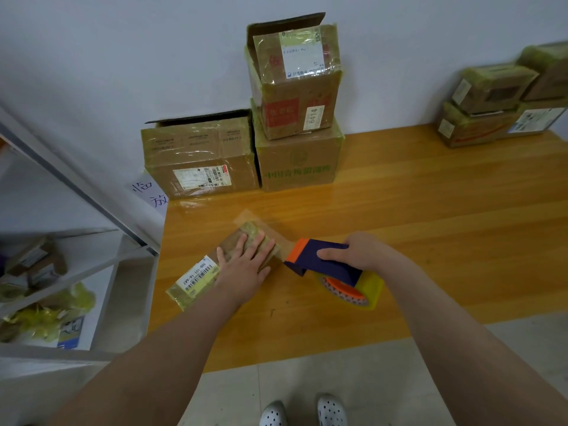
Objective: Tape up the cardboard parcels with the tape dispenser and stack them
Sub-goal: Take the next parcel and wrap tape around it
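One small cardboard parcel lies slantwise on the wooden counter, near its left edge. It is wrapped in glossy yellowish tape, and a white barcode label sits on its top face. The left grip, a bare hand, lies flat on the far half of the parcel with the fingers straight and spread, pressing down and curling round nothing. Just to the right, the right grip is closed round the handle of the tape dispenser, a navy body with an orange mouth, with the thumb laid along its side. The dispenser's mouth points at the parcel's right end, and a clear strip of tape seems to run between them. The tape roll hangs under the dispenser, close to the counter.

Further back, against the white wall, stand three larger boxes. A wide box with a raised flap is on the left. Beside it and touching it is a box with green print, and a smaller box with its flap up sits on top of that one. At the far right of the counter is a stack of taped parcels. A paper note with handwritten characters hangs at the counter's left rear corner. Left of the counter, a white shelf unit holds more parcels and crumpled yellow tape. Below, on the tiled floor, are two white perforated shoes.
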